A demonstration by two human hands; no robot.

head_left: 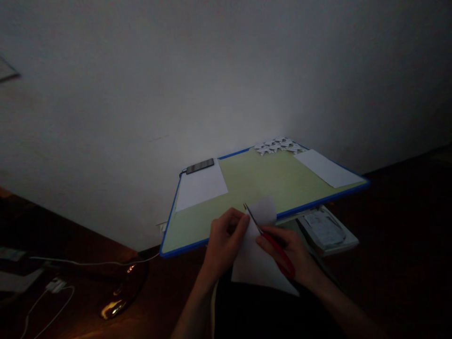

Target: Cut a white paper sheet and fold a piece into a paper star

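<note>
My left hand (226,238) pinches the left edge of a white sheet of paper (256,261), fingers curled on it. My right hand (291,254) grips red-handled scissors (270,240), whose blades point up and left into the sheet near my left thumb. Both hands hover over the near edge of a green board with a blue rim (247,181). The lower part of the sheet hangs toward my lap.
On the board lie a white sheet at left (201,188), another at right (326,168), a dark phone (200,165) and a pile of small folded paper shapes (278,145). A tray of papers (326,230) sits under the board's right edge. Cables and a shiny object (116,301) lie at lower left.
</note>
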